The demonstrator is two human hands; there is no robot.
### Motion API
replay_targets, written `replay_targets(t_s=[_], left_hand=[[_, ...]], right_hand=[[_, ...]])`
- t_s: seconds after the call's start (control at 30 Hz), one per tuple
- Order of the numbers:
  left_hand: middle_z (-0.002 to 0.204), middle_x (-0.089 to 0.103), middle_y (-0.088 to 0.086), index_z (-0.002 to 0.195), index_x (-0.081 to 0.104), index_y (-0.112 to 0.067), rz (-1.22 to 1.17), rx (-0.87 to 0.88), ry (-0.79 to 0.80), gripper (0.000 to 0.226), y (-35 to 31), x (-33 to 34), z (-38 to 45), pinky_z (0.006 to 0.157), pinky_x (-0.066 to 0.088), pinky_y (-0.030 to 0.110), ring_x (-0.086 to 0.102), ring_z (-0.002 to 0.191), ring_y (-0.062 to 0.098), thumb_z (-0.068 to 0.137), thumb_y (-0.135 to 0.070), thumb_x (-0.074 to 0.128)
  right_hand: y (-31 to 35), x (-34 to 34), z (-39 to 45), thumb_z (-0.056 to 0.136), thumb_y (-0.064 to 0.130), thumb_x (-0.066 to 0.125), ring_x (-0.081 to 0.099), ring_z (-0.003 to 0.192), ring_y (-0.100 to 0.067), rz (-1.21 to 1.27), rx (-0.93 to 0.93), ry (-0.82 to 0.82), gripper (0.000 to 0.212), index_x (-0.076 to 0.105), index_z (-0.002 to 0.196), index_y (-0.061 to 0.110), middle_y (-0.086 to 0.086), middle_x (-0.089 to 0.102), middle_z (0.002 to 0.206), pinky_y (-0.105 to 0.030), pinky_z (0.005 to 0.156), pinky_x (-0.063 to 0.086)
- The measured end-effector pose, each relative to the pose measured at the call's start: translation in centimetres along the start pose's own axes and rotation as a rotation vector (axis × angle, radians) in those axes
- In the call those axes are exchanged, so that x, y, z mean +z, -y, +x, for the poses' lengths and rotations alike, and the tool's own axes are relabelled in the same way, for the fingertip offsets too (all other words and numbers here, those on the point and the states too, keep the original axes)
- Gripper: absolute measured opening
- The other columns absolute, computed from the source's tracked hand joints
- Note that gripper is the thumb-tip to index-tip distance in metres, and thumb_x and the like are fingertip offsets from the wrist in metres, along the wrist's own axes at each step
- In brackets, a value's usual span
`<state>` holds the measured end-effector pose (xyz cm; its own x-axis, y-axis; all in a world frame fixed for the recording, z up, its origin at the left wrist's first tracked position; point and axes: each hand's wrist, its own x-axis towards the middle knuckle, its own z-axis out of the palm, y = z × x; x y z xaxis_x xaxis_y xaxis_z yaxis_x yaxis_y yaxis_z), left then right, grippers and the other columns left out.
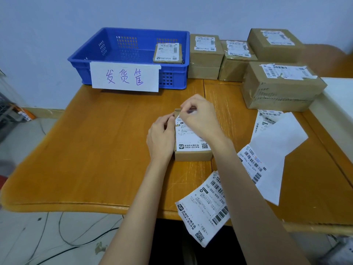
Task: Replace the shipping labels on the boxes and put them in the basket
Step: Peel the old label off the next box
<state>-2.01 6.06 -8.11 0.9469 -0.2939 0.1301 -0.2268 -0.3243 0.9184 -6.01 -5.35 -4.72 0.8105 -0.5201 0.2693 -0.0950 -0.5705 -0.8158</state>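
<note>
While picking at the old label (192, 138) on the small box (193, 154), left hand (161, 136) wrapped round the box's side to keep it from sliding on the tabletop (95, 150). Right hand (198, 115) with fingers pinched tight on the label's far corner, likely to peel it. New labels (205, 205) kept close by. Blue basket (95, 60) behind, one box already inside.

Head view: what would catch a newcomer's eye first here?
Two hands at table centre: the left hand steadies a small box while the right hand pinches its label's far edge. Behind sits a blue basket with a handwritten sign, one labelled box inside.
</note>
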Motion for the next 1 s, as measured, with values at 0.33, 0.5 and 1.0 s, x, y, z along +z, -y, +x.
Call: replay_targets(t_s=[0.33,0.5,1.0], left_hand=[[0.115,0.07,-0.008,0.119,0.071,-0.026,-0.002,-0.011,-0.003,0.029,-0.09,0.04,-0.07,0.084,0.043,0.032,0.06,0.106,0.013,0.103,-0.032,0.047],[0.118,0.069,-0.007,0.121,0.07,-0.024,0.003,-0.013,-0.009,0.028,-0.14,-0.02,-0.07,0.085,0.042,0.032,0.059,0.107,0.012,0.102,-0.029,0.05],[0.121,0.069,-0.007,0.121,0.069,-0.025,0.016,-0.024,0.0,0.029,-0.11,0.04,0.09,0.087,0.041,0.031,0.059,0.111,0.013,0.103,-0.029,0.048]], right_hand=[[-0.3,0.29,0.04,0.084,0.011,0.07,0.055,0.092,0.0,-0.047,-0.068,0.048,0.008,0.071,0.078,0.017,0.008,0.054,0.099,-0.024,0.084,0.047],[-0.28,0.53,0.2,0.081,0.01,0.07,0.055,0.087,0.001,-0.051,-0.062,0.023,0.009,0.067,0.072,0.009,0.005,0.052,0.094,-0.024,0.082,0.051],[0.05,0.02,-0.24,0.08,0.008,0.07,0.055,0.095,-0.002,0.003,-0.039,0.059,0.013,0.07,0.075,0.02,0.012,0.051,0.098,-0.023,0.084,0.048]])
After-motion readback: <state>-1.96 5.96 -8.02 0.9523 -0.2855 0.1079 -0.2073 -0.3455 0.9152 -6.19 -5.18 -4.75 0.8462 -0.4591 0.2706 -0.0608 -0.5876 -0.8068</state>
